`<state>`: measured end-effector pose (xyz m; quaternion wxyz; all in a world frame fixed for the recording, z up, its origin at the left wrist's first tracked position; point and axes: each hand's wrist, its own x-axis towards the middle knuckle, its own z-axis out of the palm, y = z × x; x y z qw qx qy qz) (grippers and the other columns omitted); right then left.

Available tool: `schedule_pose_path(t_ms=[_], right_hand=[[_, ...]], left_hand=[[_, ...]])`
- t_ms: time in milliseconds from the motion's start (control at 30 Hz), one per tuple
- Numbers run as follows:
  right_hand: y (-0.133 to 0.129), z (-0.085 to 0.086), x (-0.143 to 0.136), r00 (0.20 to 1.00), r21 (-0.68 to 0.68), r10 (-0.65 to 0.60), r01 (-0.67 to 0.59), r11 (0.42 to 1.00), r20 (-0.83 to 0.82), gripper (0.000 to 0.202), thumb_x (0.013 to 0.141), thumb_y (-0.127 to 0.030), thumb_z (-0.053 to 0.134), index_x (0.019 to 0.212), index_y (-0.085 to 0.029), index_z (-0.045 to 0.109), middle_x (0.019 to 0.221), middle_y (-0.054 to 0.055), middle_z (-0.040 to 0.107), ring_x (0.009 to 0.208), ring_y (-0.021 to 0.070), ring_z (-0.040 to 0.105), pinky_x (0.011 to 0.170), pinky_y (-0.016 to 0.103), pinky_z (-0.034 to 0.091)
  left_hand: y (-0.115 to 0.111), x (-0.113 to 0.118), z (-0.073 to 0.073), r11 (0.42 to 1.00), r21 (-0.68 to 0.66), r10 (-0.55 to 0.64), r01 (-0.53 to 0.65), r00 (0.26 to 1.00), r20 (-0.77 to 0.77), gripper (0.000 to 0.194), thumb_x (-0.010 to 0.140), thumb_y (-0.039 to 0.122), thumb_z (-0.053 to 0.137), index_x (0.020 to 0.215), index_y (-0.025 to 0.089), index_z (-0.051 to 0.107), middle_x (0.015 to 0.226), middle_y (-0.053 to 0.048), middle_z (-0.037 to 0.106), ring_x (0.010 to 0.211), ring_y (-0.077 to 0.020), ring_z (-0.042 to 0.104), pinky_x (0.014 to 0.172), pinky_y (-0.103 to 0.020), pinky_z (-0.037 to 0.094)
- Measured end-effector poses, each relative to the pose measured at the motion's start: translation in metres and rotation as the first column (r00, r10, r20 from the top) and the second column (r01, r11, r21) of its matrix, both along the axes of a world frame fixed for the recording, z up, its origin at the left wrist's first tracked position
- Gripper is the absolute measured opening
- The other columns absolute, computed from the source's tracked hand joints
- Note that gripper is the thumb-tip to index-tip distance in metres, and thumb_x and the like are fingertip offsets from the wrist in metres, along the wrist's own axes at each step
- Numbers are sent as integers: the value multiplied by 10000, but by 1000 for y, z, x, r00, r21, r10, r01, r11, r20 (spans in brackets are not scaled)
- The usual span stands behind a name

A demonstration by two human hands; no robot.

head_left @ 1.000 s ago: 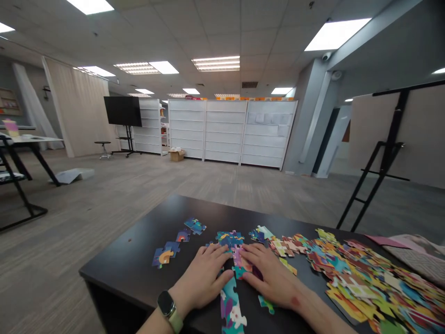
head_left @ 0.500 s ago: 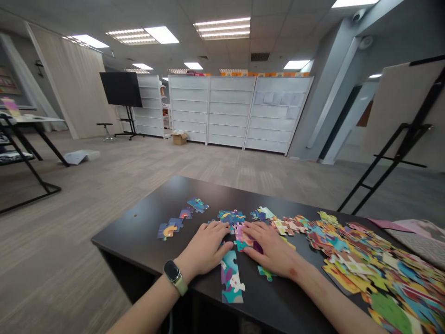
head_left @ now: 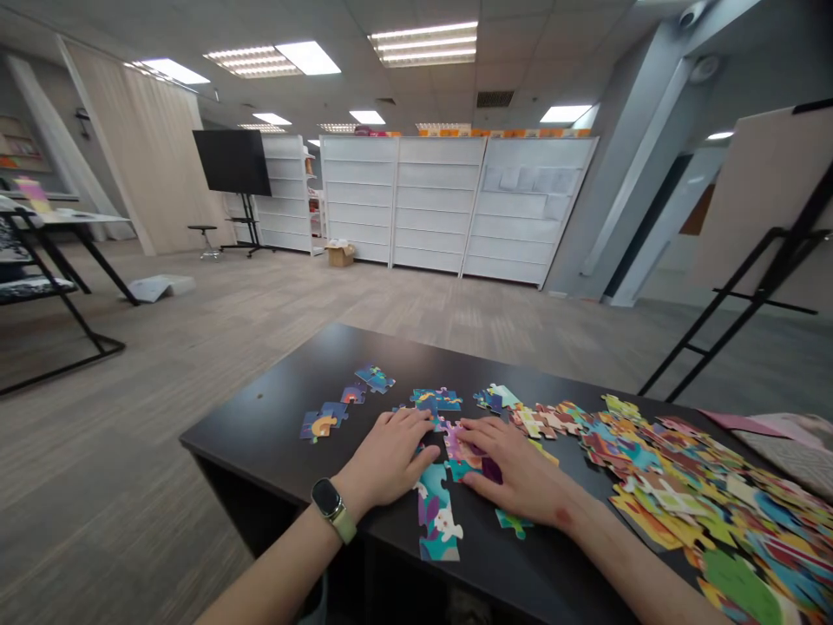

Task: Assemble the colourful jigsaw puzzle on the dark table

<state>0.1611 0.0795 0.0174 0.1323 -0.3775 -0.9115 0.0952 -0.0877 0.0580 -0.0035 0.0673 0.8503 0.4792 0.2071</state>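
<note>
Since a moment earlier, the right hand [head_left: 517,469] had eased slightly rightward from the left hand [head_left: 389,458]. Grey carpet [head_left: 416,299] ran back to white shelving [head_left: 433,204]. Nearer stood a dark table [head_left: 273,460], a heap of puzzle pieces [head_left: 706,490] sprawling over its right side. Both hands lay palm down, fingers loosely spread and unclenched; between them, under the right one's fingers, lay pink pieces [head_left: 456,447], just beyond a teal strip [head_left: 438,516].
</note>
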Motion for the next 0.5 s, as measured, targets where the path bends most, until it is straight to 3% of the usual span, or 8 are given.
schedule_pose_path(t_ms=[300,500], right_hand=[[-3,3,-1,998,14,-13,13,1000,55,504,919,-488,609,1366,-257,602,1445,81,573,1294,309,503,1082,493,421],[-1,0,0,999,13,12,-13,1000,51,462,974,-433,530,1397,-256,580,1467,79,556,1319,298,493,1098,494,408]], left_hand=[[0,0,3,1000,-6,4,-4,1000,-17,372,1034,415,445,1324,225,579,1492,-76,528,1397,-275,441,1138,-483,348],[-2,-1,5,1000,-21,-23,22,999,-33,401,1039,437,426,1369,241,542,1517,-74,500,1415,-284,422,1144,-493,346]])
